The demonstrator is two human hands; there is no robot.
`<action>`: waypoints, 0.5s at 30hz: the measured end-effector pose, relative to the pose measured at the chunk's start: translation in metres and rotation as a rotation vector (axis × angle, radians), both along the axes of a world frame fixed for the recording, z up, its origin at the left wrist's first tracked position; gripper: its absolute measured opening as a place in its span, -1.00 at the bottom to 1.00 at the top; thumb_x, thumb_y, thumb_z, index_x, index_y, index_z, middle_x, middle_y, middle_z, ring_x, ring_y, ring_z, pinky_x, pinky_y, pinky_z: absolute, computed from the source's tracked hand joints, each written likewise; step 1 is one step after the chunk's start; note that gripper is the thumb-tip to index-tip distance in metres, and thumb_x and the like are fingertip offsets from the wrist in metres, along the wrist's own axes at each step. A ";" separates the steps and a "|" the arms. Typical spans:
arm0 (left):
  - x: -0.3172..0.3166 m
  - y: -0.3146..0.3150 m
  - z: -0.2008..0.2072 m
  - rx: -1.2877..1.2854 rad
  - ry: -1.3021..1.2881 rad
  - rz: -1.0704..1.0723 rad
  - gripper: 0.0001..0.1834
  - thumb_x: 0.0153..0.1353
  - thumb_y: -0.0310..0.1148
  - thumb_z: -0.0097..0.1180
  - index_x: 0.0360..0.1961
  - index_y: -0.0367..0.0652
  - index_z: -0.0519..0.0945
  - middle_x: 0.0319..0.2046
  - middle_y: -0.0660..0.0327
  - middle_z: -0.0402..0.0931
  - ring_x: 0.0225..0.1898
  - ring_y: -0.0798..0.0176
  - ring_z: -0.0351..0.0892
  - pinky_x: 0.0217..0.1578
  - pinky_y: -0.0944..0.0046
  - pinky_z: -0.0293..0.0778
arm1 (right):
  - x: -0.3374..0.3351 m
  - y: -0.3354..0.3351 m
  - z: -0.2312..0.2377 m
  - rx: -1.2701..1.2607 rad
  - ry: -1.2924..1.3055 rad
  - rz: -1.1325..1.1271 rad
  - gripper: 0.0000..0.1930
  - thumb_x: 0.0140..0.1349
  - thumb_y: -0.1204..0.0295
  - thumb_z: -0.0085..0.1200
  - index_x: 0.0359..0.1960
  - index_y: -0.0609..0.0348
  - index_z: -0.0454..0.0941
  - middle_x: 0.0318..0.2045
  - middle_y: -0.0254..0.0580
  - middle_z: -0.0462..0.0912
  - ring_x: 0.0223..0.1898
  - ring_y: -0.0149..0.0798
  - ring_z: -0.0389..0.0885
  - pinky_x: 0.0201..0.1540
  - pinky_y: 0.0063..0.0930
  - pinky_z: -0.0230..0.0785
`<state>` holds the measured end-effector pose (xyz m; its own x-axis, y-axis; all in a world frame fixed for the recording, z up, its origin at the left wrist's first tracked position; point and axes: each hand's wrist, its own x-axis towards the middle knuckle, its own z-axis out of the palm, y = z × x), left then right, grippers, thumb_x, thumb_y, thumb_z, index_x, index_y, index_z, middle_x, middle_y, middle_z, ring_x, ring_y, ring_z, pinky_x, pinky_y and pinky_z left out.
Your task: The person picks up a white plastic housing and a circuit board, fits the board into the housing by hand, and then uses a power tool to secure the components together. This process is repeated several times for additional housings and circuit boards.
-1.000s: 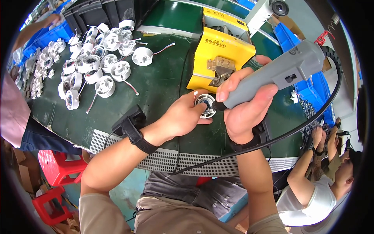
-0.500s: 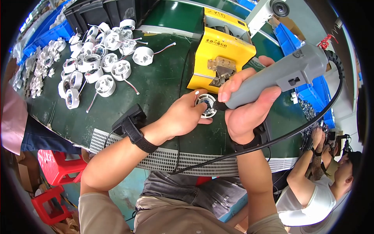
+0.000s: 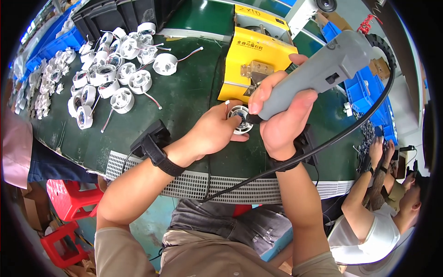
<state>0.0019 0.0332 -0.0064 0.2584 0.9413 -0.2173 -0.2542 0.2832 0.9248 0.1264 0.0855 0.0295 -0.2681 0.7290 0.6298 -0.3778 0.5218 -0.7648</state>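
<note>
My left hand (image 3: 211,129) grips a round white plastic housing (image 3: 238,128) with a circuit board inside, the thumb resting over the board. A short wire with a white plug sticks up beside the fingers. My right hand (image 3: 287,121) is wrapped round a grey electric screwdriver (image 3: 302,83), held tilted. Its dark nose points down at the right side of the housing; the bit's tip is hidden. Just beyond both hands stands a yellow screw feeder (image 3: 254,57) with a metal block on its front.
Many white motor housings (image 3: 122,100) with wires lie heaped at the left, beside small white parts (image 3: 50,81). A black crate (image 3: 117,16) stands behind them. The screwdriver's black cable (image 3: 344,134) arcs over my right forearm. Blue bins (image 3: 369,94) and a co-worker (image 3: 369,221) are at the right.
Screwdriver and right hand have shifted slightly left. The housing in my left hand sits a little further left in view, and the whole scene has shifted slightly too.
</note>
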 end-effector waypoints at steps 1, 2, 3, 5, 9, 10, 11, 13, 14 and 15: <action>0.001 -0.001 -0.001 0.002 0.003 -0.002 -0.57 0.38 -0.52 -0.21 0.23 -0.46 0.20 0.08 0.11 0.32 0.03 0.23 0.48 0.04 0.22 0.58 | -0.001 0.000 -0.001 0.005 0.013 -0.002 -0.22 0.27 -0.29 -0.25 0.17 0.20 0.06 -0.60 -0.22 0.42 -0.68 -0.39 0.41 -0.59 -0.55 0.36; 0.003 -0.002 -0.003 0.003 -0.007 0.048 -0.61 0.36 -0.51 -0.21 0.17 -0.45 0.28 0.01 0.10 0.38 -0.02 0.24 0.52 -0.03 0.26 0.61 | -0.002 0.000 -0.002 0.008 0.016 -0.003 -0.22 0.27 -0.29 -0.25 0.17 0.20 0.06 -0.60 -0.22 0.42 -0.68 -0.39 0.41 -0.59 -0.55 0.36; 0.004 -0.002 -0.005 0.005 -0.017 0.099 -0.65 0.34 -0.50 -0.20 0.11 -0.44 0.35 -0.05 0.08 0.44 -0.08 0.25 0.55 -0.09 0.29 0.64 | -0.002 0.000 -0.003 0.022 0.008 -0.001 -0.22 0.27 -0.28 -0.25 0.17 0.20 0.06 -0.60 -0.22 0.42 -0.69 -0.40 0.41 -0.59 -0.54 0.36; 0.003 -0.001 -0.008 0.008 -0.014 0.083 -0.64 0.34 -0.50 -0.20 0.12 -0.45 0.34 -0.04 0.07 0.43 -0.07 0.24 0.55 -0.08 0.30 0.63 | -0.004 -0.002 -0.004 0.024 0.006 -0.015 -0.23 0.27 -0.27 -0.23 0.16 0.22 0.10 -0.61 -0.21 0.44 -0.69 -0.40 0.40 -0.60 -0.53 0.35; 0.002 0.000 -0.009 0.002 -0.012 0.087 -0.61 0.35 -0.49 -0.20 0.17 -0.44 0.31 0.01 0.07 0.42 -0.08 0.21 0.58 -0.08 0.30 0.63 | -0.006 -0.004 -0.002 -0.001 -0.004 0.007 -0.20 0.25 -0.29 -0.21 0.15 0.24 0.12 -0.61 -0.21 0.44 -0.68 -0.41 0.40 -0.58 -0.56 0.34; 0.001 -0.001 -0.007 0.005 -0.010 0.082 -0.61 0.35 -0.49 -0.20 0.17 -0.44 0.31 0.01 0.07 0.42 -0.08 0.21 0.58 -0.08 0.30 0.63 | -0.006 -0.004 -0.003 0.001 -0.001 0.002 -0.20 0.25 -0.29 -0.21 0.15 0.24 0.12 -0.61 -0.21 0.44 -0.68 -0.41 0.40 -0.58 -0.56 0.34; 0.001 -0.001 -0.004 -0.011 0.024 0.072 -0.60 0.36 -0.48 -0.20 0.18 -0.43 0.30 0.02 0.06 0.41 -0.07 0.21 0.57 -0.08 0.30 0.63 | -0.006 -0.004 -0.005 -0.021 0.011 0.013 -0.18 0.23 -0.31 -0.20 0.16 0.25 0.12 -0.61 -0.21 0.44 -0.67 -0.41 0.41 -0.58 -0.56 0.33; 0.001 0.001 0.000 -0.014 0.060 0.051 -0.60 0.37 -0.47 -0.20 0.19 -0.43 0.29 0.03 0.06 0.41 -0.07 0.20 0.57 -0.07 0.30 0.63 | -0.004 -0.004 -0.006 -0.061 0.017 0.026 -0.14 0.20 -0.33 -0.16 0.17 0.28 0.12 -0.61 -0.22 0.44 -0.66 -0.42 0.41 -0.58 -0.57 0.30; 0.001 0.001 0.000 -0.011 0.074 0.031 -0.59 0.37 -0.47 -0.20 0.20 -0.42 0.28 0.04 0.06 0.41 -0.05 0.20 0.56 -0.07 0.28 0.63 | -0.004 -0.004 -0.003 -0.047 0.023 0.032 -0.11 0.18 -0.34 -0.14 0.17 0.30 0.13 -0.61 -0.22 0.45 -0.65 -0.42 0.43 -0.57 -0.57 0.33; 0.000 -0.001 0.002 -0.007 0.088 0.009 -0.59 0.38 -0.46 -0.20 0.21 -0.42 0.28 0.06 0.07 0.40 -0.04 0.20 0.55 -0.07 0.27 0.62 | -0.006 -0.008 -0.002 -0.080 0.047 0.070 -0.10 0.17 -0.34 -0.12 0.18 0.31 0.13 -0.60 -0.22 0.46 -0.64 -0.42 0.44 -0.55 -0.56 0.35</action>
<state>0.0017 0.0321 -0.0045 0.2298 0.9419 -0.2451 -0.1747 0.2877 0.9417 0.1202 0.0770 0.0274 -0.2920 0.7579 0.5834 -0.4474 0.4309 -0.7837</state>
